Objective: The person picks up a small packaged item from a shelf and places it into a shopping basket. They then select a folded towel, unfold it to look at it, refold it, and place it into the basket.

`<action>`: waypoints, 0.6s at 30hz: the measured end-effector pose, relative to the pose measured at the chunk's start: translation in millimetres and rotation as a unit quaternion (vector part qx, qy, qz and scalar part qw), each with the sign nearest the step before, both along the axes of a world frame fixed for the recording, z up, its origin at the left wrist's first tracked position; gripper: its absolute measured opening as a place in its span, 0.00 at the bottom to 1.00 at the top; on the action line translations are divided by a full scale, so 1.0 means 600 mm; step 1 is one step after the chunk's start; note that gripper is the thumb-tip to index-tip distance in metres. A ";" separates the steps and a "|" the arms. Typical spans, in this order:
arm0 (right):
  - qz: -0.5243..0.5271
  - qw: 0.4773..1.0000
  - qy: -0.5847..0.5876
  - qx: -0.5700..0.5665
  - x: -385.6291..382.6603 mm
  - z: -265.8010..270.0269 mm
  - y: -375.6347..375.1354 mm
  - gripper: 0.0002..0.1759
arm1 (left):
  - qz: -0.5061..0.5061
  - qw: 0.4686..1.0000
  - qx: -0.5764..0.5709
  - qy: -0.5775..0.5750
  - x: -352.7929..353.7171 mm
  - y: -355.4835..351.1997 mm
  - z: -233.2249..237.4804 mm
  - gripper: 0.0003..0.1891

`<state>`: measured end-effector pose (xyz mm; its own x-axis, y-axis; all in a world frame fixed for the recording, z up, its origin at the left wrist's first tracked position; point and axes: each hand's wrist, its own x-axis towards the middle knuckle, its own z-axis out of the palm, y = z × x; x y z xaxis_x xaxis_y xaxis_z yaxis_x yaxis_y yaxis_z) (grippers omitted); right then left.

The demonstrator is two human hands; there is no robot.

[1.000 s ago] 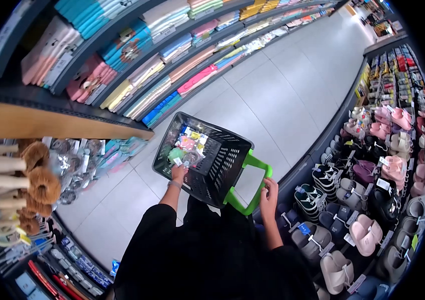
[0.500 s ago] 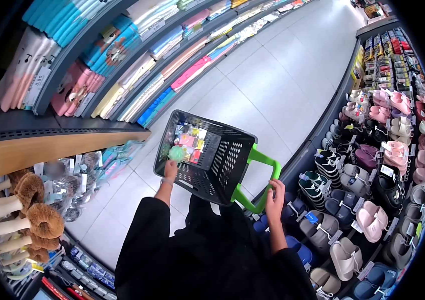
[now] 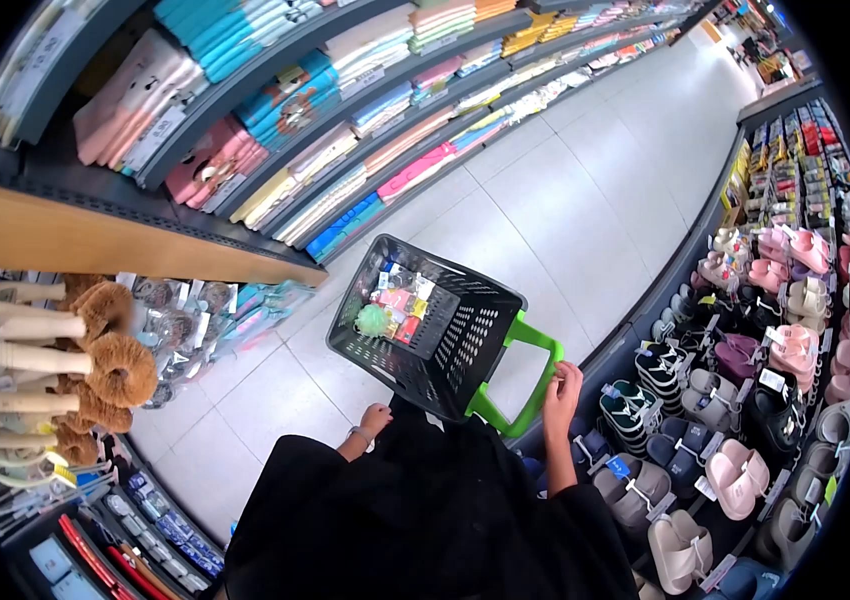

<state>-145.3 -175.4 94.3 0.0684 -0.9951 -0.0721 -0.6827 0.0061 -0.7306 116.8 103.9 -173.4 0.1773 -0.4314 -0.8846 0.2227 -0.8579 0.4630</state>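
A black shopping basket (image 3: 490, 290) with punched holes stands tilted in view ahead of my body. My right hand (image 3: 562, 390) is at the outer side of its green handle (image 3: 515, 425), fingers curled against it. Inside the basket lies a round mint-green bath puff (image 3: 372, 320), among several small packaged items (image 3: 403, 303) in pink, yellow and red. My left hand (image 3: 376, 420) is close to my body, outside the basket's near side. Its fingers are curled in, and nothing shows in them.
Shelves of folded towels (image 3: 345, 205) line the upper left. Brushes with brown bristles (image 3: 120, 370) hang at the left by a wooden shelf edge (image 3: 125, 240). Racks of slippers (image 3: 710, 390) run along the right. A pale tiled floor (image 3: 555, 190) forms the aisle between.
My left hand has left the bath puff and drawn back out of the basket toward my body. The puff stays in the basket. The view has shifted; my right hand remains at the handle.
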 end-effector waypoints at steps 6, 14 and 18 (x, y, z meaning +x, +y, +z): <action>0.103 0.986 0.120 -0.058 0.000 -0.028 -0.072 0.21 | 0.055 0.991 -0.024 0.123 -0.046 -0.088 0.073 0.19; 0.200 0.934 0.234 0.179 -0.028 -0.127 -0.175 0.17 | -0.058 0.974 -0.066 0.209 -0.207 -0.175 0.095 0.28; 0.220 0.950 0.189 0.118 -0.081 -0.147 -0.171 0.18 | 0.084 0.941 -0.097 0.314 -0.310 -0.210 0.137 0.26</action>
<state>-193.7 -278.0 6.1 0.3983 -0.8293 -0.3920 -0.8706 -0.2072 -0.4463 -69.0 -22.1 -91.3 -0.2737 -0.6074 -0.7458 0.6290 -0.6996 0.3389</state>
